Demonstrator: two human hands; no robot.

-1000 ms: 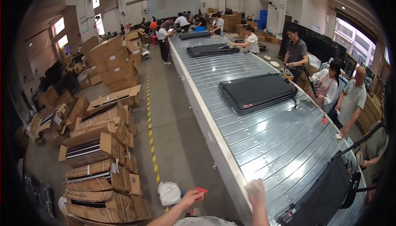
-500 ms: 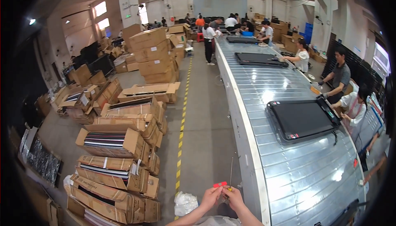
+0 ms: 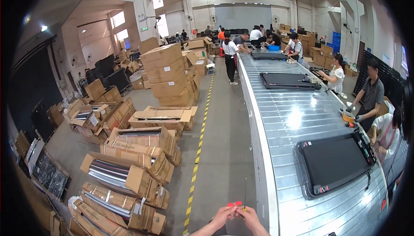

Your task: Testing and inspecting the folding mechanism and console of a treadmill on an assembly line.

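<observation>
My left hand (image 3: 223, 215) and my right hand (image 3: 249, 217) meet at the bottom of the view, fingertips together. Between them they pinch a small red piece (image 3: 234, 203) with a thin dark rod (image 3: 245, 193) standing up from it. The hands hover over the grey floor, just left of the long metal conveyor (image 3: 297, 124). A flat black treadmill (image 3: 334, 162) lies on the conveyor to my right, and another black treadmill (image 3: 286, 81) lies farther along.
Open cardboard boxes (image 3: 129, 158) with metal parts crowd the floor on the left, with stacked cartons (image 3: 166, 74) behind. A yellow-black floor line (image 3: 199, 145) runs along the aisle. Several people (image 3: 371, 93) work along the conveyor's right side and far end.
The view has swung left, away from the conveyor toward the aisle and boxes. My right hand came off the conveyor edge and joined the left on the red piece.
</observation>
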